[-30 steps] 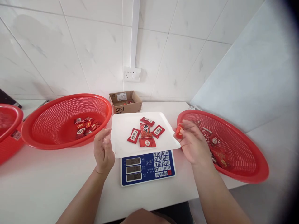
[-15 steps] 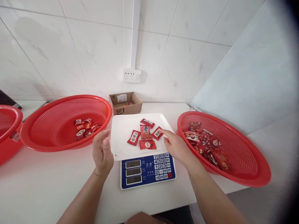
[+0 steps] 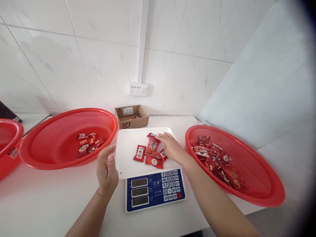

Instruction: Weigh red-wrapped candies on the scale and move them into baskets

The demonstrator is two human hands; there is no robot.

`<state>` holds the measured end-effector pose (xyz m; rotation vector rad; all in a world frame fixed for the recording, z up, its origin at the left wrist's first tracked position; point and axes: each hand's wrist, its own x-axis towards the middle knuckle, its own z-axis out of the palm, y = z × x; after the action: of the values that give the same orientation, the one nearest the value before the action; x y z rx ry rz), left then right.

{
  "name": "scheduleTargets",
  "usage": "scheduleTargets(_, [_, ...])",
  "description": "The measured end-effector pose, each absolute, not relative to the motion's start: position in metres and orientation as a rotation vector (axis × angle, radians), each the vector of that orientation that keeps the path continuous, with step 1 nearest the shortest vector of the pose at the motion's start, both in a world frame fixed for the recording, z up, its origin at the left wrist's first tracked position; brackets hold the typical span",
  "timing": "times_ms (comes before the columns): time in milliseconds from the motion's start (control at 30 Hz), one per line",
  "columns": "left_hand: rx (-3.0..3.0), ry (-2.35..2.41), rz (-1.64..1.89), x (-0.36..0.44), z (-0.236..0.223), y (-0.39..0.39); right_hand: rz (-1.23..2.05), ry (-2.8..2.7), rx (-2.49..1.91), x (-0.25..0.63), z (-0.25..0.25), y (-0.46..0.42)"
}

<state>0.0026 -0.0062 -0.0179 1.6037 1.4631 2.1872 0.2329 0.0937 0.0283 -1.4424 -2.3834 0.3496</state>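
1. Under the scale [image 3: 156, 189]: white table [image 3: 54, 197], seen in part.
2. Right of the scale: red basket [image 3: 259, 171], with a broad heap of red packets [image 3: 217, 161].
3. Left of the scale: another red basket [image 3: 59, 138], with a smaller pile [image 3: 83, 148].
4. Atop the scale: white tray [image 3: 129, 138].
5. Behind the scale: cardboard box [image 3: 135, 123].
6. Over the scale: right hand [image 3: 174, 146], reaching farther across than half a second ago; fingers extended, but cannot tell whether pinching anything.
7. At the scale's left: left hand [image 3: 108, 171], fingers loosely curled, thumb apart, nothing visible inside.
8. On the scale's tray: large packet [image 3: 151, 148], now turned askew, touching lower packet [image 3: 154, 161]; left packet [image 3: 140, 153] just beside; right packet [image 3: 162, 154] and upper packet [image 3: 151, 135] partly hidden by fingers. Probably means adjustment within the cluster, layout unsettled.
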Motion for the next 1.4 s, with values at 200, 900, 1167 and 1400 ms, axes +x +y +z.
scheduleTargets(200, [1.579,1.45,2.175,0.002,-0.018,-0.008,0.361,-2.436,-1.413,0.245,0.018,0.092])
scheduleTargets(900, [1.534,1.475,2.143,0.0,-0.017,-0.008,0.516,-2.03,-1.315,0.266,0.044,0.069])
scheduleTargets(1167, [1.532,1.532,2.117,-0.003,-0.018,-0.007,0.292,-1.876,-1.619,0.337,0.034,0.024])
scheduleTargets(1400, [1.681,1.945,2.041,-0.029,0.006,-0.008,0.203,-1.88,-1.824,0.365,0.006,0.021])
